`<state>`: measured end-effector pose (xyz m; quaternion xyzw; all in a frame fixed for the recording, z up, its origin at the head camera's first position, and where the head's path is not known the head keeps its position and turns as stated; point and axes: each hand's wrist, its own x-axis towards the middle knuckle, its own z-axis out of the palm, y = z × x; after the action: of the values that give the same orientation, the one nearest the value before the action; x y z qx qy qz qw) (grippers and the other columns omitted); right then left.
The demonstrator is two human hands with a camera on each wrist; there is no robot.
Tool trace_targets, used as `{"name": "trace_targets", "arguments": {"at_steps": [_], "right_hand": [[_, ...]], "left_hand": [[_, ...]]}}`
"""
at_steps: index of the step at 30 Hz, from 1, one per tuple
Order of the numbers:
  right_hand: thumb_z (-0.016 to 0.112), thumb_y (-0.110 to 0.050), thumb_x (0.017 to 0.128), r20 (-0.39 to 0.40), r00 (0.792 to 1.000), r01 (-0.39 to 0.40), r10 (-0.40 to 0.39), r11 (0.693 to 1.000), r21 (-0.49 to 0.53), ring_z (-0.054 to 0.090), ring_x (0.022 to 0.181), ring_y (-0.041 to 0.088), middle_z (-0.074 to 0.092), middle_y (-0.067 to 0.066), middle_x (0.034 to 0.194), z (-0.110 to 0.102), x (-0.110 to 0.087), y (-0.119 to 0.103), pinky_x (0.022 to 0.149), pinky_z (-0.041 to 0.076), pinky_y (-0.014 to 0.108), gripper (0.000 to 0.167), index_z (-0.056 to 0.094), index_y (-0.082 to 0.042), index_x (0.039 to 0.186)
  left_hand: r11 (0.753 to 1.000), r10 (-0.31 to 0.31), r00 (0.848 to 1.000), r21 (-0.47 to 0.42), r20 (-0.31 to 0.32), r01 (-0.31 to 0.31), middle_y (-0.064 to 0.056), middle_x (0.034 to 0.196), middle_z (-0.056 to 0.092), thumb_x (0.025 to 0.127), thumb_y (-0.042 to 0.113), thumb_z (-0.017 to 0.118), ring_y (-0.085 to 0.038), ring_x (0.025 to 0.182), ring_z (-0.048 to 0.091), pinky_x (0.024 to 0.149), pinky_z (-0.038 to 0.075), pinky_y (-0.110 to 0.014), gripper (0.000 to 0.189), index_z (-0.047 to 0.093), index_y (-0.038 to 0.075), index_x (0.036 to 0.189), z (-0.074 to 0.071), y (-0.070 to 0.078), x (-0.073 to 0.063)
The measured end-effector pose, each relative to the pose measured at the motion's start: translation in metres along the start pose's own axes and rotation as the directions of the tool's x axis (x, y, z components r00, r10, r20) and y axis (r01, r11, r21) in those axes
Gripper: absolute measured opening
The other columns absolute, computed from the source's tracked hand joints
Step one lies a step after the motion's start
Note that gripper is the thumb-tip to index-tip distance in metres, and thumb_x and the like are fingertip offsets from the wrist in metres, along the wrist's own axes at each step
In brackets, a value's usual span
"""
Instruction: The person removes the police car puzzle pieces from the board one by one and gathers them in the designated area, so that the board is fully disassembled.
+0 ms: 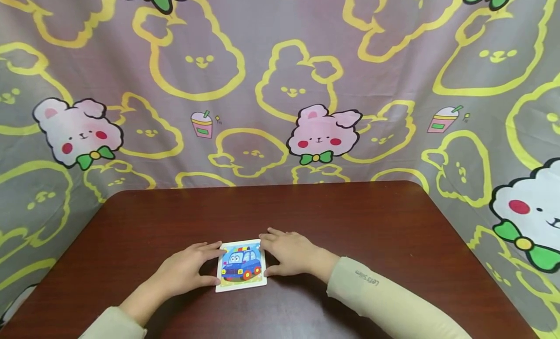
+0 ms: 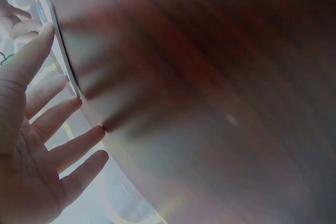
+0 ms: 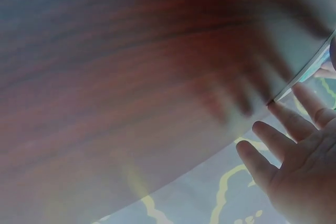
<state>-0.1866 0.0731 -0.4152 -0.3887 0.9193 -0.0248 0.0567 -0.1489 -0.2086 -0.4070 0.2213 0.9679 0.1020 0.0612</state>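
A square picture board (image 1: 242, 265) with a white border and a blue cartoon car lies on the table in the head view. My left hand (image 1: 185, 268) is at its left side, thumb by the lower corner and index finger by the upper one. Opposite it, my right hand (image 1: 293, 253) has its fingertips at the right edge. Seen from the left wrist, the fingers of the left hand (image 2: 47, 135) are spread and fairly straight along the board's thin edge (image 2: 64, 56). The right wrist view shows the right hand (image 3: 299, 156) with extended fingers, some right at the edge.
The dark reddish-brown wooden table (image 1: 350, 217) has rounded far corners. Behind it and on both sides hangs a grey curtain (image 1: 258, 96) printed with yellow outlines and cartoon bunnies. Shadows of the fingers fall across the tabletop in both wrist views.
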Motion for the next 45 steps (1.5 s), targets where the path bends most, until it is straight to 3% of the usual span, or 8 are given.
{"name": "trace_targets", "arguments": {"at_steps": [12, 22, 29, 38, 45], "right_hand": [[0.069, -0.058, 0.086, -0.012, 1.0, -0.026, 0.026, 0.999, 0.033, 0.04, 0.146, 0.028, 0.046, 0.001, 0.155, 0.004, -0.022, 0.018, 0.101, 0.048, 0.056, 0.054, 0.06, -0.025, 0.128], [0.069, -0.059, 0.085, -0.033, 0.999, -0.009, 0.011, 0.998, 0.056, 0.042, 0.144, 0.032, 0.049, 0.004, 0.153, 0.004, -0.044, 0.032, 0.099, 0.049, 0.056, 0.059, 0.061, -0.021, 0.13], [0.072, -0.056, 0.084, -0.017, 0.999, -0.04, 0.043, 0.993, 0.111, 0.04, 0.145, 0.034, 0.048, 0.004, 0.153, 0.003, -0.06, 0.042, 0.097, 0.046, 0.065, 0.058, 0.061, -0.021, 0.129], [0.074, -0.052, 0.084, -0.041, 0.999, -0.022, 0.026, 0.995, 0.102, 0.043, 0.142, 0.036, 0.051, 0.006, 0.151, 0.002, -0.075, 0.046, 0.095, 0.048, 0.063, 0.056, 0.062, -0.019, 0.128], [0.076, -0.05, 0.083, -0.048, 0.999, -0.021, 0.027, 0.992, 0.122, 0.045, 0.139, 0.041, 0.053, 0.008, 0.149, 0.001, -0.079, 0.048, 0.093, 0.048, 0.065, 0.052, 0.063, -0.021, 0.124]], "left_hand": [[0.999, 0.031, 0.999, 0.022, -0.021, -0.031, -0.007, 0.144, 0.058, 0.074, 0.051, 0.083, -0.035, 0.131, 0.055, 0.092, 0.052, -0.057, 0.065, 0.068, 0.019, 0.128, 0.007, 0.022, 0.013], [0.995, 0.093, 0.995, 0.03, -0.019, -0.093, -0.007, 0.144, 0.058, 0.076, 0.051, 0.081, -0.036, 0.128, 0.056, 0.083, 0.056, -0.053, 0.065, 0.066, 0.018, 0.131, 0.011, 0.042, 0.02], [0.991, 0.13, 0.991, 0.045, -0.032, -0.129, -0.007, 0.143, 0.059, 0.078, 0.052, 0.08, -0.038, 0.127, 0.057, 0.083, 0.056, -0.055, 0.065, 0.066, 0.017, 0.132, 0.016, 0.055, 0.028], [0.988, 0.141, 0.989, 0.066, -0.043, -0.138, -0.007, 0.144, 0.058, 0.079, 0.054, 0.077, -0.04, 0.128, 0.057, 0.083, 0.056, -0.056, 0.066, 0.065, 0.019, 0.133, 0.02, 0.07, 0.028], [0.99, 0.122, 0.992, 0.078, -0.009, -0.121, -0.005, 0.148, 0.055, 0.081, 0.056, 0.074, -0.038, 0.132, 0.054, 0.085, 0.054, -0.058, 0.066, 0.062, 0.021, 0.136, 0.023, 0.075, 0.026]]}}
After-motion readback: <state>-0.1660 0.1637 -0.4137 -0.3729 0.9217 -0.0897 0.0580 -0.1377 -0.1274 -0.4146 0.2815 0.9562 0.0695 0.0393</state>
